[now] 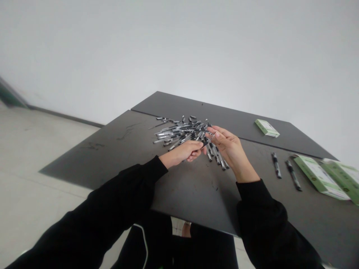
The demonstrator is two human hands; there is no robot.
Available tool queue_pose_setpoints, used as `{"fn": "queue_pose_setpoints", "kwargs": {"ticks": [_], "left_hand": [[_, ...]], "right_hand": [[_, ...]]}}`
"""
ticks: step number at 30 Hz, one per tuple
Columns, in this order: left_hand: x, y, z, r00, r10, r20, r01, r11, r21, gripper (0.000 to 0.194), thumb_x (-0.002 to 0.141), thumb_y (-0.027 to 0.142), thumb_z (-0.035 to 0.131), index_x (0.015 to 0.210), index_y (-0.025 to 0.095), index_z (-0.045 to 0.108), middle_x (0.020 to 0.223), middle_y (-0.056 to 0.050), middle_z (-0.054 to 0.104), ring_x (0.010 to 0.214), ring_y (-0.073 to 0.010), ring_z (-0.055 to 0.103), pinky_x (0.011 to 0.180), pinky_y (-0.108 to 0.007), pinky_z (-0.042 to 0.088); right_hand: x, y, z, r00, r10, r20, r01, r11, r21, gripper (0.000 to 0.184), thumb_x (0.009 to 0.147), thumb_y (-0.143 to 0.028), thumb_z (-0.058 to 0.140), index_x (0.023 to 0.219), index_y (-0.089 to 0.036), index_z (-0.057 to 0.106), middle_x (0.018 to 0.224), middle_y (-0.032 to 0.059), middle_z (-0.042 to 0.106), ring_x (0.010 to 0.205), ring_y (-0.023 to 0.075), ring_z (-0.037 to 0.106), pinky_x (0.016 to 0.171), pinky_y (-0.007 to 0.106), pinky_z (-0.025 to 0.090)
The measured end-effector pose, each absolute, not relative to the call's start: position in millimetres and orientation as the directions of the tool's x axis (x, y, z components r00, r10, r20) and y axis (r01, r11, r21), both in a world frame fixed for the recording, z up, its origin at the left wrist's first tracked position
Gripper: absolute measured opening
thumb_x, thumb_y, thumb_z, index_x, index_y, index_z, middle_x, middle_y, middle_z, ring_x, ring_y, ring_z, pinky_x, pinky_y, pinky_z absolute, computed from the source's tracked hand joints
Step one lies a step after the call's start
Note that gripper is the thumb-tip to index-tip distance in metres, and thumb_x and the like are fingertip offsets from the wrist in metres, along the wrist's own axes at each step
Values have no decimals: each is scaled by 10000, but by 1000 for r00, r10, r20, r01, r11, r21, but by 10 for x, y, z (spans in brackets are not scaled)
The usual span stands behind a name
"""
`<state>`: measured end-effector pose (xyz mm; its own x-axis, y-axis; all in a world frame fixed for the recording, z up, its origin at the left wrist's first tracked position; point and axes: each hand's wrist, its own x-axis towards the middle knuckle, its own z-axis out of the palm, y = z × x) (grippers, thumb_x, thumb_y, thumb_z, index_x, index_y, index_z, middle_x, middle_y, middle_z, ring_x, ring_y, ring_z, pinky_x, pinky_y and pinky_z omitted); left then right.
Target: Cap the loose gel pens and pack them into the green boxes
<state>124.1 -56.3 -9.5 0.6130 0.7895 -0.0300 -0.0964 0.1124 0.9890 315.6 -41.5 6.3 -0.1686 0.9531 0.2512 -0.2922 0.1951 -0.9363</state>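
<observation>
A pen [206,142] with a dark grip pokes out of my left hand [187,150], whose fingers are wrapped round its barrel. At its pointed end, the fingertips of my right hand [229,146] come together in a pinch. Whether they hold the pen's tip or a small separate part is too small to make out. Just beyond and below both hands spreads a loose pile of pens and clear pen parts [179,130], with black and grey pieces mixed in. My right hand hides some of that pile.
Two assembled pens, one nearer [294,175] and one farther [276,165], lie to the right. Beside them are green and white boxes [319,177], and another small box [267,127] lies farther back. A seam crosses the dark table [185,194], and a pale wall stands behind it.
</observation>
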Motion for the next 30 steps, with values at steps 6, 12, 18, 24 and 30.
{"fn": "queue_pose_setpoints", "kwargs": {"ticks": [6,12,18,24,30], "left_hand": [[1237,-564,-82,612,790,-26,-108,116,987,326,1028,329,415,804,150,568,571,86,312,413,-51,252,402,-168,219],[1237,-569,-43,593,804,-38,-107,125,986,315,1024,305,407,797,151,562,567,86,317,410,-51,253,403,-176,212],[1247,-566,-46,498,866,40,-113,19,993,242,966,322,517,821,149,603,601,73,375,441,-55,282,425,-191,204],[1249,-563,-54,381,911,156,-53,-147,988,333,882,389,625,651,174,521,569,67,390,485,-70,329,475,-215,247],[1249,-538,-76,340,933,118,-58,-105,993,336,899,348,550,621,160,554,579,33,479,524,-87,407,524,-224,300]], "right_hand": [[3124,-421,65,-172,961,217,-283,163,-945,338,746,-383,879,1032,-235,777,1193,75,777,1004,204,755,1029,394,551],[3039,-478,66,-204,957,206,-269,148,-952,336,739,-412,873,1010,-238,779,1175,75,781,942,198,745,926,389,574],[3008,-492,76,-212,955,209,-303,139,-943,300,718,-390,887,961,-239,796,1094,54,800,772,163,710,788,361,578],[2975,-504,72,-155,969,192,-320,134,-938,291,660,-408,923,885,-260,813,978,32,813,820,171,723,885,379,571],[2968,-490,55,-156,966,208,-251,165,-954,299,649,-458,919,814,-232,814,802,16,766,722,151,675,793,354,563]]}}
